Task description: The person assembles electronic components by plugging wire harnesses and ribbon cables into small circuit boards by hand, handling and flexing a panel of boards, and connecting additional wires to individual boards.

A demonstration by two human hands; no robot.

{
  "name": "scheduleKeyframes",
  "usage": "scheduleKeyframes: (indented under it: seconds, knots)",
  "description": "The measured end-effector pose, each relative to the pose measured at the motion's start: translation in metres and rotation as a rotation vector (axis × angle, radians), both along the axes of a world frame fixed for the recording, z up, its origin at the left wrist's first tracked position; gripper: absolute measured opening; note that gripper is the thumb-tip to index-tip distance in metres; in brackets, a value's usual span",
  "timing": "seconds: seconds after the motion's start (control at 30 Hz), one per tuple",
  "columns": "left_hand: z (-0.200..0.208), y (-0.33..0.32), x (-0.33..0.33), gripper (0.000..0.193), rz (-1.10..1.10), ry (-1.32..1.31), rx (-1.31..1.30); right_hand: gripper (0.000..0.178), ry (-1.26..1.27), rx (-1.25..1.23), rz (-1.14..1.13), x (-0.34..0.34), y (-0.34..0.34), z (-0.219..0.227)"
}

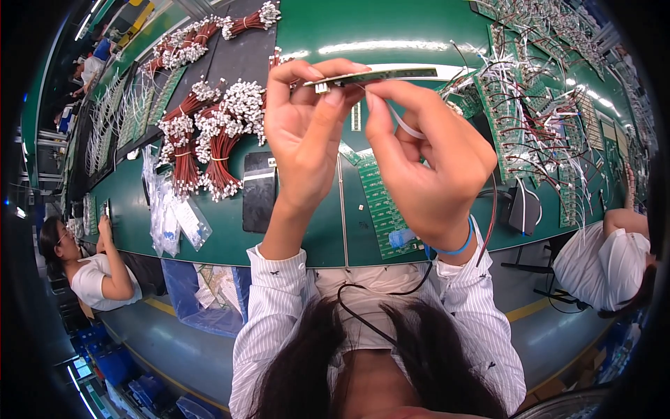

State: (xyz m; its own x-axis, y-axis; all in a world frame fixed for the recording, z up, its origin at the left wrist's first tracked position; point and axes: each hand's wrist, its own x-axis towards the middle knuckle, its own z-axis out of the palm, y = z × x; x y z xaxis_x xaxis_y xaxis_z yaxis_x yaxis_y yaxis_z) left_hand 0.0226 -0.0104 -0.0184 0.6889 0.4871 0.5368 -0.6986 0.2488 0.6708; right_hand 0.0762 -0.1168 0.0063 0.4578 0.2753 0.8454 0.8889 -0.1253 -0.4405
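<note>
A narrow green circuit board (401, 73) is held up in front of me, seen nearly edge-on. My left hand (303, 136) grips its left end between the thumb and fingers, beside a small white connector (322, 89). Just below the board, my right hand (436, 146) pinches a thin white cable (403, 124) between thumb and forefinger. The cable curves back into the right palm. Fingers hide the cable's tip, so I cannot tell whether it touches the board. A blue band (457, 244) circles my right wrist.
Bundles of red-brown wires (220, 164) with white plugs lie left, near plastic bags (167, 227) and a black slab (259, 199). A green board panel (382, 199) lies below my hands. Wired boards (530, 133) crowd the right. People sit at both sides; a blue bin (183, 297) stands below.
</note>
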Motion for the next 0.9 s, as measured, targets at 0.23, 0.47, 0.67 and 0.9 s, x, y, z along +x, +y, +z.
scheduleKeyframes:
  seconds: [0.23, 0.47, 0.67, 0.9]
  knots:
    - [-0.0002, 0.0, 0.0002, 0.021, 0.017, -0.003, 0.02, 0.012, -0.027, -0.013, 0.017, 0.0008, -0.0003, -0.0003]
    - [0.001, -0.0006, 0.0, 0.021, 0.081, 0.014, 0.087, 0.013, -0.031, -0.019, 0.025, 0.0017, 0.0004, -0.0003]
    - [0.0016, -0.0004, 0.0014, 0.021, 0.092, 0.004, 0.095, 0.013, -0.045, -0.028, 0.033, 0.0025, 0.0003, -0.0013]
    - [0.0051, -0.0004, -0.002, 0.023, 0.171, 0.06, 0.103, 0.017, 0.067, 0.04, 0.123, 0.0003, 0.0028, 0.0001]
